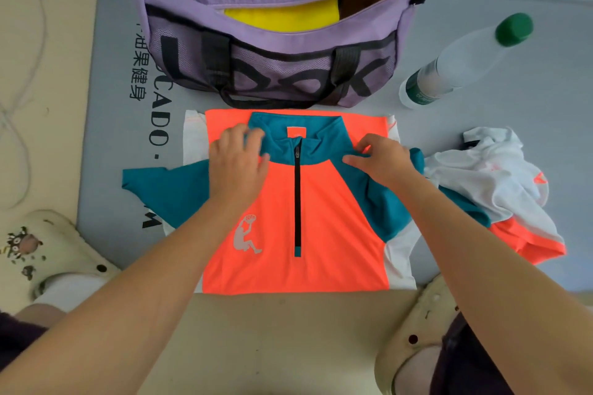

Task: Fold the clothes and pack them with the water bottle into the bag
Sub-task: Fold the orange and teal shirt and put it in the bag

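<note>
An orange and teal zip-neck shirt lies flat, front up, on the grey mat. My left hand holds the left side of its teal collar. At the right shoulder, my right hand pinches the collar's other side. Behind the shirt stands the purple duffel bag, its top zip open with a yellow garment inside. A clear water bottle with a green cap lies on the mat to the bag's right. Crumpled white and orange shorts sit at the shirt's right sleeve.
The grey mat with black lettering lies on a beige floor. My feet in cream clogs, one at the left and one at the lower right, flank the shirt's hem. A white cord curls on the floor at far left.
</note>
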Tool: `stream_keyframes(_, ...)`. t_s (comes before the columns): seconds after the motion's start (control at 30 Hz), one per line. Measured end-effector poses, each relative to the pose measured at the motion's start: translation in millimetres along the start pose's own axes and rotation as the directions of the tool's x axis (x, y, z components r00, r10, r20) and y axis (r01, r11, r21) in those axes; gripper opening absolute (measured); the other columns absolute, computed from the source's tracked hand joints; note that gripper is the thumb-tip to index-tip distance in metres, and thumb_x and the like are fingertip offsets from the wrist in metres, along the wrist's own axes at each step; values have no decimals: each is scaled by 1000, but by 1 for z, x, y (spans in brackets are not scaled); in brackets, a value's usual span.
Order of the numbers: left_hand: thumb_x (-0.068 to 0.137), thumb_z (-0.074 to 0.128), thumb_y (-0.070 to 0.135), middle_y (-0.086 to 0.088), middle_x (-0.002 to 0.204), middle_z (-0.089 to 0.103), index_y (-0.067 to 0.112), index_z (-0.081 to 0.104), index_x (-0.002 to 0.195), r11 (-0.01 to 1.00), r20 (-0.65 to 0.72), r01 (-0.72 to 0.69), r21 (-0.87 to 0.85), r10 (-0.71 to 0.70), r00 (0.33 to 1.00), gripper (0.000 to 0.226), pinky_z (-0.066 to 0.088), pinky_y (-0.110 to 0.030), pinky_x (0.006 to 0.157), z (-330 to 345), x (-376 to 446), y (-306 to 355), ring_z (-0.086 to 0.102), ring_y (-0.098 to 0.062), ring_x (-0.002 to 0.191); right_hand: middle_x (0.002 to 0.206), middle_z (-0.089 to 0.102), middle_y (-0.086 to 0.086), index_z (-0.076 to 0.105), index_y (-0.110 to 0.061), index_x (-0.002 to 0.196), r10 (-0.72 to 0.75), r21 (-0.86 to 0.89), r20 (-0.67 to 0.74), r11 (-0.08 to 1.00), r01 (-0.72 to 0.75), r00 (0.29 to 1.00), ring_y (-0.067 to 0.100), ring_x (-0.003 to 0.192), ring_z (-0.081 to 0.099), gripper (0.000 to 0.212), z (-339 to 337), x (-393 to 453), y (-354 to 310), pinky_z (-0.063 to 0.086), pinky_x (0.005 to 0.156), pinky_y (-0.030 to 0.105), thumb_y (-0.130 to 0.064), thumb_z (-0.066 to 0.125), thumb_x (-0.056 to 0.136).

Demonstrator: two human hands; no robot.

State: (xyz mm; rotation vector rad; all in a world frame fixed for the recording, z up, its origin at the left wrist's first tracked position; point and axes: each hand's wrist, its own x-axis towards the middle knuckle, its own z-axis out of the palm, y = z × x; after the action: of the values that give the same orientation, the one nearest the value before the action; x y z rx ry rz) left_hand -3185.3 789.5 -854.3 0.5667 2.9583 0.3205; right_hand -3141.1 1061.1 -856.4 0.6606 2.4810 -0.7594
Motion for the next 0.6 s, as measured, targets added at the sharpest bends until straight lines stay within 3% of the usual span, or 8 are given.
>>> stream_keyframes(0.1, 90, 57, 32, -8, 117, 53, 16, 61, 118, 956, 217, -275, -103, 292, 932, 33, 41, -43, 84, 11, -20, 40, 51, -31, 108, 103, 60, -3, 59, -22, 103, 13, -338, 158, 940, 42, 987, 23, 107, 53, 49, -13, -1, 4, 25, 95, 39, -62, 67, 76)
stream_keyframes(0.17, 91, 56, 37, -5, 129, 46, 20, 52, 132, 970, 352, -211, -122, 241, 905, 45, 42, -40, 90, 20, -31, 58, 44, -27, 117, 100, 57, 0, 55, -20, 99, 110, -540, 256, 840, 48, 961, 25, 108, 54, 53, -25, -2, 8, 27, 97, 45, -63, 69, 72)
stream_keyframes(0.23, 89, 57, 43, -4, 134, 41, 25, 46, 139, 988, 344, -114, -102, 143, 928, 54, 42, -38, 92, 25, -35, 68, 40, -26, 120, 92, 53, -2, 53, -20, 94, 219, -655, 305, 755, 37, 927, 26, 102, 54, 49, -40, -6, 16, 30, 92, 45, -56, 75, 69)
stream_keyframes(0.37, 85, 60, 53, -6, 143, 34, 29, 38, 144, 997, 379, -24, -78, 52, 924, 68, 38, -40, 98, 27, -35, 77, 33, -28, 127, 78, 49, -4, 47, -19, 81, 279, -714, 348, 697, 61, 895, 26, 89, 52, 36, -72, -23, 36, 37, 82, 39, -46, 71, 78)
stream_keyframes(0.43, 82, 62, 60, -7, 149, 28, 32, 32, 148, 998, 407, -11, -56, 33, 913, 78, 35, -41, 103, 31, -36, 79, 29, -29, 132, 69, 47, -1, 45, -16, 68, 191, -631, 356, 771, 84, 915, 25, 78, 50, 40, -84, -32, 48, 43, 77, 37, -48, 66, 82)
stream_keyframes(0.5, 80, 61, 65, -9, 153, 22, 34, 25, 151, 1000, 425, -3, -31, 16, 905, 86, 31, -44, 107, 34, -40, 82, 25, -31, 135, 61, 44, -3, 44, -14, 60, 120, -284, 318, 958, -26, 940, 18, 66, 46, 46, -91, -41, 58, 39, 62, 32, -47, 67, 82)
stream_keyframes(0.57, 78, 59, 70, -10, 156, 18, 37, 20, 153, 1000, 430, 10, -5, -7, 903, 91, 29, -45, 108, 36, -43, 86, 22, -32, 137, 55, 35, -7, 40, -14, 58, 106, 80, 223, 989, -126, 969, 11, 53, 35, 49, -94, -50, 63, 26, 52, 26, -44, 72, 81)
stream_keyframes(0.6, 78, 58, 71, -11, 157, 15, 38, 18, 154, 1000, 436, 12, 11, -16, 900, 92, 28, -46, 109, 36, -44, 88, 20, -33, 138, 56, 33, -4, 40, -13, 61, 87, 105, 205, 988, -110, 975, 12, 53, 31, 49, -94, -52, 65, 24, 52, 28, -43, 72, 82)
